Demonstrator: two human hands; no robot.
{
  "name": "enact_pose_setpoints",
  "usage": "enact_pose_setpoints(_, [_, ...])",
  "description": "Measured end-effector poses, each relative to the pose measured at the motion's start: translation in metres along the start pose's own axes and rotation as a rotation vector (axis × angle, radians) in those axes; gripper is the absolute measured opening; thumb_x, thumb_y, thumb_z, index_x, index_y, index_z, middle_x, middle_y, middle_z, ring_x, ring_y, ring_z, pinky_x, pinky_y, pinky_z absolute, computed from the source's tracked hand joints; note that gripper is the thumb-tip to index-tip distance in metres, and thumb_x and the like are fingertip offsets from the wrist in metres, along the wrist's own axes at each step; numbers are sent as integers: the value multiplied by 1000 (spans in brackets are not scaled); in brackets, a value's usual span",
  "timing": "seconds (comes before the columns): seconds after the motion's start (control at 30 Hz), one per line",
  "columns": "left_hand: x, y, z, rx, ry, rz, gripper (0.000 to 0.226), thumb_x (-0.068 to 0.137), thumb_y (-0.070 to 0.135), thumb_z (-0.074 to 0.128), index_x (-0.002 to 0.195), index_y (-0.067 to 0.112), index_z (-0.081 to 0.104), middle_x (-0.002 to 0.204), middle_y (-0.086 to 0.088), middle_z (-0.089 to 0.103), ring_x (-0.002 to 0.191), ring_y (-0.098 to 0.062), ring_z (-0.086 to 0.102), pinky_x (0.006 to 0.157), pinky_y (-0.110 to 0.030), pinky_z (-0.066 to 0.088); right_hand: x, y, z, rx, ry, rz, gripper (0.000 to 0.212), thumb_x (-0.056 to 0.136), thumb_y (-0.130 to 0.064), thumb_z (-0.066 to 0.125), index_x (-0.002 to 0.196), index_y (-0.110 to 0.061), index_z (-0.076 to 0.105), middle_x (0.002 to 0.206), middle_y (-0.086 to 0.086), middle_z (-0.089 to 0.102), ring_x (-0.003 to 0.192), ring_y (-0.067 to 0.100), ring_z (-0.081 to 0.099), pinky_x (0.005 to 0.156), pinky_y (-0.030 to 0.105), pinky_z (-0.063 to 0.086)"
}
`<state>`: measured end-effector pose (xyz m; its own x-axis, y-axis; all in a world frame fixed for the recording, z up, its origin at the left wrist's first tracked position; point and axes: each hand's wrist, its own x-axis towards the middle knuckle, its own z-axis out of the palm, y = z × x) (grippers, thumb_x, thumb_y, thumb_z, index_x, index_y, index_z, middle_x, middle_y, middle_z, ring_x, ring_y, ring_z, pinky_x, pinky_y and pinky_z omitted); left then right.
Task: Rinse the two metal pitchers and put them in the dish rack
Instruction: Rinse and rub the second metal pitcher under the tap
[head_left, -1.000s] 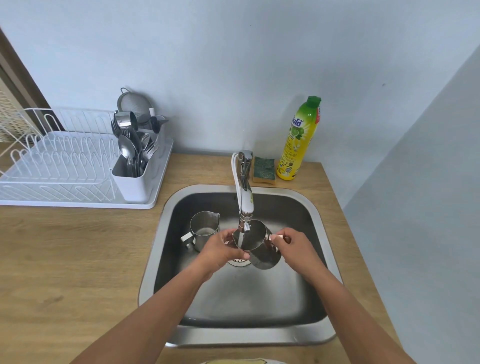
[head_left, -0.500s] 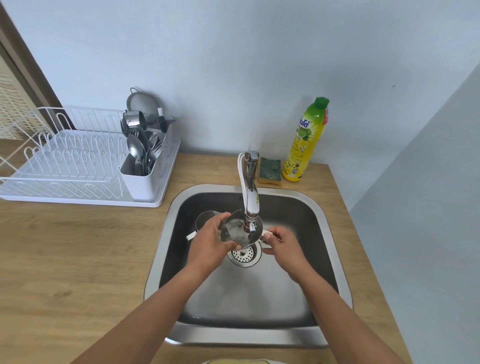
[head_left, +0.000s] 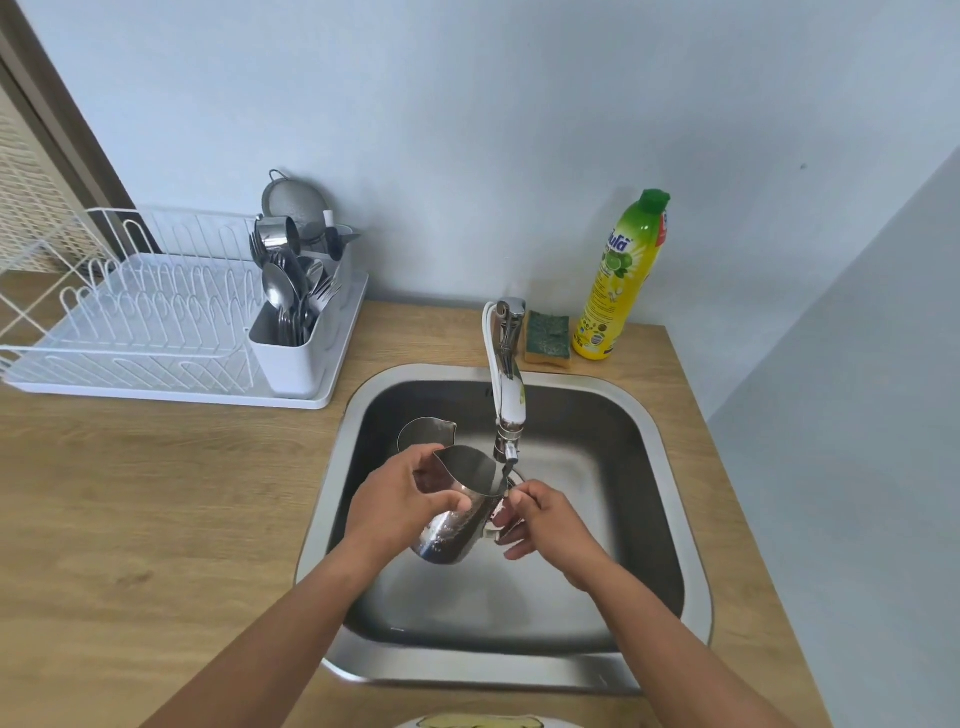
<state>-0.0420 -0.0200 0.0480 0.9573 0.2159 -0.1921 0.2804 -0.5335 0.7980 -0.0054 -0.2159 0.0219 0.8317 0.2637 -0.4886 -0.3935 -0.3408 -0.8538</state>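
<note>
So both hands are over the sink (head_left: 670, 467) right now. The left hand (head_left: 400, 506) is wrapped around the body of 1 metal pitcher (head_left: 460, 512), thumb across the front and fingers curled round the far side, gripping it firmly. The right hand (head_left: 545, 522) is on the handle side of that same pitcher, fingers curled in and pinching at the handle. The pitcher is held up in the air, tilted so its open mouth faces up and toward the faucet (head_left: 506, 384), with the spout nozzle just above its rim. Water drops show on its lower belly. Can't tell for sure if water is running.

The 2nd pitcher (head_left: 423, 431) sits down in the sink basin behind the left hand, upright, only its rim and pour lip visible past the knuckles.

The dish rack (head_left: 150, 322) is on the wooden desk (head_left: 130, 519) to the left of the sink, well apart from both pitchers. Its plate slots have nothing in them, and the cutlery caddy (head_left: 291, 353) at its right end is stuffed with spoons and forks. A small strainer (head_left: 291, 200) leans against the wall behind it.

Behind the faucet there's a green and yellow sponge (head_left: 548, 338), and just beside that a yellow dish soap bottle (head_left: 621, 280) with a green cap, standing upright.
</note>
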Motion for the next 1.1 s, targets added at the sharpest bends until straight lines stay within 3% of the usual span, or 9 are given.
enact_pose_setpoints(0.17, [-3, -13, 4, -118, -122, -79, 51, 57, 46, 87, 104, 39, 69, 90, 23, 76, 90, 4, 70, 96, -34, 52, -9, 3, -7, -93, -32, 53, 22, 106, -20, 36, 95, -10, 53, 70, 6, 61, 54, 22, 59, 49, 32, 52])
enact_pose_setpoints(0.3, [-10, -13, 13, -256, -211, -145, 29, 69, 25, 87, 94, 28, 72, 85, 14, 78, 85, 0, 73, 94, -29, 53, -16, 3, -17, -257, -10, 59, 23, 104, -27, 37, 92, -17, 53, 68, 3, 56, 51, 19, 58, 46, 28, 49])
enact_pose_setpoints(0.37, [-11, -14, 19, -351, -243, -195, 27, 73, 15, 85, 95, 20, 72, 80, 8, 78, 76, 2, 72, 81, -18, 56, -19, 2, -23, -361, 16, 57, 24, 103, -31, 37, 90, -20, 53, 68, 3, 57, 52, 20, 59, 48, 30, 50])
enact_pose_setpoints(0.43, [-12, -12, 25, -398, -276, -241, 28, 75, 15, 84, 98, 18, 70, 81, 5, 77, 72, 1, 70, 65, -11, 50, -23, -1, -30, -467, 45, 60, 26, 103, -37, 36, 91, -21, 54, 70, 2, 59, 55, 20, 60, 52, 33, 53])
enact_pose_setpoints(0.63, [-7, -6, 39, -461, -407, -284, 48, 71, 13, 86, 113, 16, 62, 101, 0, 77, 85, -10, 66, 76, -29, 44, -31, -8, -51, -674, 109, 23, 25, 101, -41, 38, 96, -22, 55, 77, -2, 60, 73, 23, 62, 72, 42, 57])
enact_pose_setpoints(0.77, [1, 0, 47, -500, -384, -224, 59, 68, -6, 83, 118, 11, 57, 107, -5, 75, 88, -12, 71, 79, -27, 51, -31, -11, -60, -563, 135, 19, 20, 100, -35, 45, 86, -24, 56, 79, -3, 61, 74, 19, 59, 80, 44, 55])
enact_pose_setpoints(0.87, [6, 10, 47, -512, -317, -124, 63, 66, -15, 80, 118, 11, 56, 111, -2, 73, 106, -14, 68, 79, -18, 56, -29, -12, -60, -480, 173, 1, 17, 98, -35, 52, 85, -24, 57, 85, 0, 63, 84, 23, 64, 84, 47, 57])
enact_pose_setpoints(0.97, [10, 19, 40, -416, -231, -9, 69, 63, -6, 85, 120, 20, 55, 118, 10, 68, 118, -6, 59, 95, -19, 46, -25, -12, -54, -255, 230, -23, 18, 99, -26, 54, 91, -11, 60, 94, 9, 64, 90, 24, 63, 79, 39, 59])
enact_pose_setpoints(1.1, [10, 21, 27, -112, -88, 109, 75, 63, 24, 90, 124, 42, 51, 114, 26, 61, 110, 3, 54, 96, -24, 43, -18, -6, -42, 67, 218, -23, 17, 101, -15, 51, 94, -3, 62, 95, 9, 64, 96, 22, 61, 71, 30, 60])
